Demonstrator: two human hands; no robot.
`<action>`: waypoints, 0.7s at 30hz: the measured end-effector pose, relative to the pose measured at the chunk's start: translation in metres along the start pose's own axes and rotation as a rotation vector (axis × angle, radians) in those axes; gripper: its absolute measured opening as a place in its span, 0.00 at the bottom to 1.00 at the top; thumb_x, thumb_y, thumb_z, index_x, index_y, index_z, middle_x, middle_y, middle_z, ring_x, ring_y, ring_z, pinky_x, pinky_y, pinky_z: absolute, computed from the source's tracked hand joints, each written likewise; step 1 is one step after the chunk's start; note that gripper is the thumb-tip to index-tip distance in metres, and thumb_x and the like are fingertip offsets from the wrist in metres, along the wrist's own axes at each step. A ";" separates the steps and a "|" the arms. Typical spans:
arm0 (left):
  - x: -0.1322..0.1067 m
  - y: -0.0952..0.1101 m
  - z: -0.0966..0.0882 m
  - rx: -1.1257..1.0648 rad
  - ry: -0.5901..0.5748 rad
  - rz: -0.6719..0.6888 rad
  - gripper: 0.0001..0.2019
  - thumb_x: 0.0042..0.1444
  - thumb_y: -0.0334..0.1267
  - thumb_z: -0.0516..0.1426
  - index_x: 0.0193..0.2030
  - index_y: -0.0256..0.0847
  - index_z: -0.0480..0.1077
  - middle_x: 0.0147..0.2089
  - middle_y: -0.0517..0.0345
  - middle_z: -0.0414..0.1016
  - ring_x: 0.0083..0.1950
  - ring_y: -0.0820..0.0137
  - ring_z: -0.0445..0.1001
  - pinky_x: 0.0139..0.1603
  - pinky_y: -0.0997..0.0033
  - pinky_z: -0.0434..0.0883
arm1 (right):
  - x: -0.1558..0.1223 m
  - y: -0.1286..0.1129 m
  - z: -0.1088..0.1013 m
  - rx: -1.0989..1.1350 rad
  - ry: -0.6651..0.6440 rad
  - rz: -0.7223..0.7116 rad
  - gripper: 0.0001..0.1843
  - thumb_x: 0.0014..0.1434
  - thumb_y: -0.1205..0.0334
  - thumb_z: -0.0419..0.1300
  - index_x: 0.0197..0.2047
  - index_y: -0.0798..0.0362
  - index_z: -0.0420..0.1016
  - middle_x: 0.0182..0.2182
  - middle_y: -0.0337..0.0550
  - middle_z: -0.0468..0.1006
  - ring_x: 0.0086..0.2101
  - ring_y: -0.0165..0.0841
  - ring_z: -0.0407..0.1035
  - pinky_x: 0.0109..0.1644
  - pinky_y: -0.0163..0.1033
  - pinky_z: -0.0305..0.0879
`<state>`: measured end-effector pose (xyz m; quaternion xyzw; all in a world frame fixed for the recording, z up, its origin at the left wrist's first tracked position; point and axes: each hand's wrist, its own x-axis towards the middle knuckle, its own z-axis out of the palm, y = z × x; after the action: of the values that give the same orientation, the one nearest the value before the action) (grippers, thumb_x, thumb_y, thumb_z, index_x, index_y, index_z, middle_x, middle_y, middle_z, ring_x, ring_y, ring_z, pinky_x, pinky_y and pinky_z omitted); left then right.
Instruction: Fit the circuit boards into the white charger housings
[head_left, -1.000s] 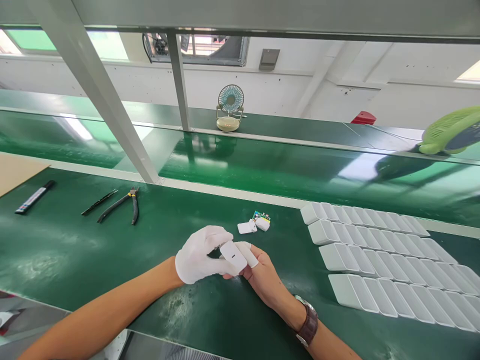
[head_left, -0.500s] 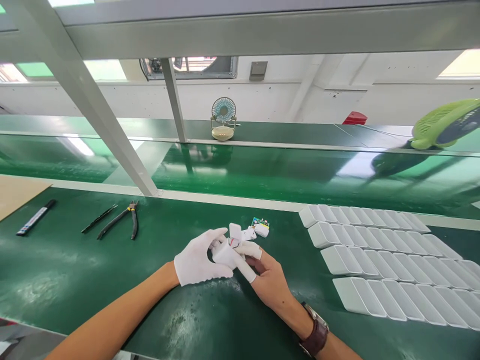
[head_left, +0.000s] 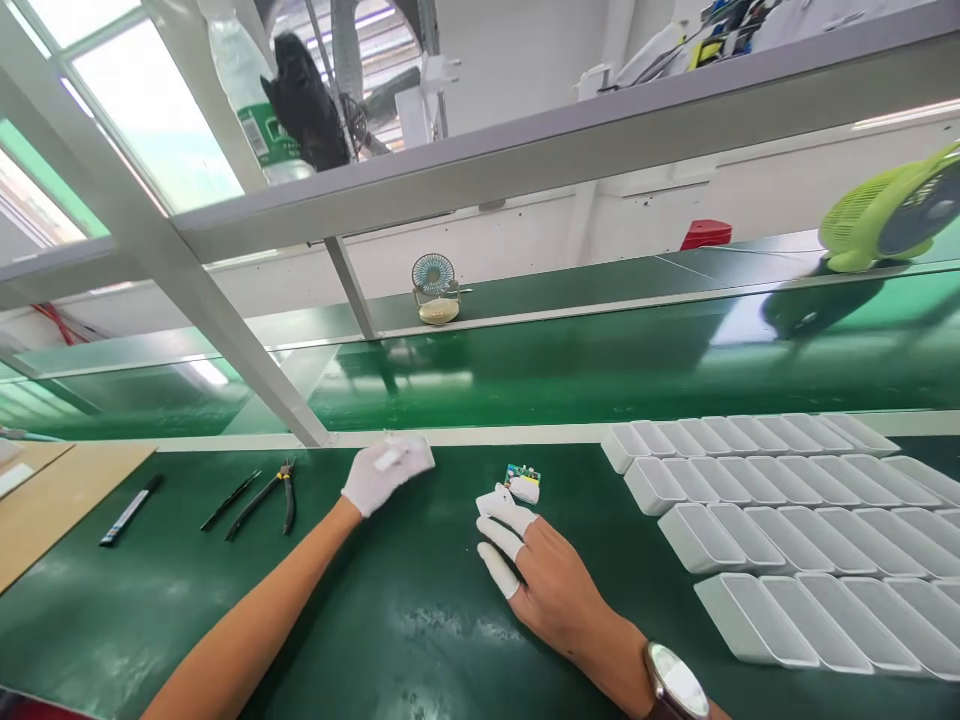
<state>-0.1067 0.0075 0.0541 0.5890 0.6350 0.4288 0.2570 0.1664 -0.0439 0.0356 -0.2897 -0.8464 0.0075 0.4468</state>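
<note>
My left hand (head_left: 386, 472), in a white glove, is near the back edge of the green bench. Its fingers are closed round a white plastic casing (head_left: 390, 458), partly lost against the glove and blurred. White finger cots cover the fingertips of my right hand (head_left: 544, 570). That hand reaches out with its fingers apart, the forefinger at a small white plastic piece (head_left: 491, 500); I cannot tell whether it touches. Just behind lies a green circuit board (head_left: 517, 472) with a white part (head_left: 525, 489) against it.
Rows of white trays (head_left: 720, 530) stand at the right. To the left lie pliers (head_left: 285, 497), black tweezers (head_left: 231, 500) and a dark-capped pen-like tool (head_left: 131, 510). A slanted metal post (head_left: 247, 350) rises behind the bench. A small fan (head_left: 435, 285) stands farther back.
My hands have parted. The left has moved up and left with the casing; the right has let go and reaches over the white piece. The view has tilted upward.
</note>
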 end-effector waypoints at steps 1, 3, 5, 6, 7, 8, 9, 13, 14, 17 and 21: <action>0.019 -0.001 -0.005 0.049 0.066 -0.052 0.15 0.51 0.45 0.67 0.39 0.36 0.77 0.41 0.50 0.81 0.44 0.59 0.78 0.48 0.61 0.75 | 0.000 0.006 -0.002 -0.036 0.012 0.024 0.15 0.68 0.67 0.55 0.56 0.53 0.72 0.47 0.52 0.80 0.48 0.43 0.75 0.51 0.50 0.74; 0.053 -0.004 -0.014 0.136 0.179 -0.153 0.13 0.53 0.44 0.66 0.36 0.35 0.76 0.38 0.50 0.80 0.45 0.58 0.77 0.50 0.58 0.73 | 0.001 0.019 -0.005 -0.134 0.043 0.075 0.12 0.69 0.66 0.53 0.51 0.53 0.75 0.38 0.50 0.81 0.39 0.42 0.76 0.43 0.49 0.72; 0.079 -0.007 -0.021 0.195 0.261 -0.240 0.12 0.56 0.43 0.65 0.35 0.34 0.75 0.37 0.51 0.79 0.45 0.59 0.77 0.51 0.57 0.73 | 0.000 0.032 -0.008 -0.253 0.052 0.115 0.13 0.70 0.65 0.51 0.41 0.53 0.77 0.29 0.48 0.77 0.30 0.41 0.72 0.35 0.47 0.66; 0.087 -0.008 -0.022 0.212 0.288 -0.275 0.12 0.58 0.43 0.63 0.36 0.34 0.74 0.39 0.52 0.78 0.45 0.61 0.77 0.51 0.56 0.73 | -0.001 0.038 -0.009 -0.306 0.039 0.132 0.15 0.70 0.64 0.50 0.35 0.52 0.76 0.26 0.48 0.75 0.28 0.41 0.70 0.34 0.47 0.63; 0.093 -0.010 -0.022 0.221 0.309 -0.299 0.12 0.61 0.43 0.62 0.39 0.34 0.74 0.41 0.53 0.78 0.45 0.62 0.76 0.51 0.56 0.74 | -0.002 0.044 -0.010 -0.344 0.012 0.150 0.18 0.70 0.65 0.48 0.31 0.51 0.74 0.24 0.48 0.74 0.27 0.41 0.68 0.33 0.47 0.61; 0.096 -0.011 -0.021 0.223 0.328 -0.314 0.12 0.62 0.43 0.61 0.43 0.34 0.74 0.44 0.53 0.77 0.46 0.63 0.76 0.51 0.56 0.74 | -0.002 0.048 -0.010 -0.367 -0.021 0.169 0.20 0.69 0.66 0.47 0.28 0.50 0.71 0.23 0.48 0.73 0.27 0.41 0.67 0.33 0.47 0.59; 0.096 -0.012 -0.019 0.219 0.347 -0.320 0.13 0.63 0.43 0.60 0.47 0.35 0.73 0.47 0.52 0.76 0.48 0.64 0.76 0.51 0.55 0.75 | -0.003 0.052 -0.011 -0.376 -0.052 0.182 0.21 0.69 0.67 0.46 0.26 0.50 0.70 0.23 0.49 0.72 0.27 0.41 0.66 0.34 0.47 0.58; 0.073 -0.012 0.004 0.160 0.361 -0.260 0.15 0.65 0.40 0.57 0.55 0.34 0.70 0.52 0.47 0.76 0.51 0.62 0.77 0.53 0.57 0.75 | -0.005 0.057 -0.011 -0.358 -0.131 0.222 0.17 0.66 0.68 0.48 0.28 0.50 0.70 0.23 0.48 0.72 0.29 0.41 0.65 0.37 0.47 0.56; 0.063 -0.010 0.012 0.137 0.322 -0.227 0.15 0.65 0.39 0.57 0.56 0.34 0.70 0.52 0.46 0.77 0.51 0.63 0.77 0.54 0.59 0.75 | -0.006 0.057 -0.010 -0.354 -0.145 0.227 0.16 0.65 0.68 0.48 0.28 0.50 0.70 0.24 0.48 0.72 0.29 0.41 0.65 0.38 0.47 0.56; 0.026 0.003 0.042 0.069 0.091 -0.096 0.15 0.61 0.39 0.58 0.54 0.36 0.73 0.48 0.48 0.80 0.48 0.65 0.79 0.53 0.64 0.75 | -0.006 0.056 -0.009 -0.350 -0.197 0.235 0.15 0.65 0.68 0.49 0.28 0.51 0.69 0.26 0.49 0.71 0.30 0.41 0.64 0.39 0.47 0.55; -0.021 0.032 0.079 0.001 -0.231 0.068 0.11 0.56 0.43 0.63 0.44 0.44 0.79 0.44 0.57 0.82 0.43 0.66 0.79 0.49 0.65 0.77 | -0.006 0.055 -0.009 -0.353 -0.248 0.263 0.16 0.67 0.64 0.50 0.27 0.52 0.69 0.27 0.49 0.71 0.30 0.41 0.64 0.39 0.46 0.54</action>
<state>-0.0202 0.0045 0.0378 0.6558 0.5812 0.3660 0.3135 0.2024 -0.0031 0.0212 -0.4678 -0.8379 -0.0468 0.2771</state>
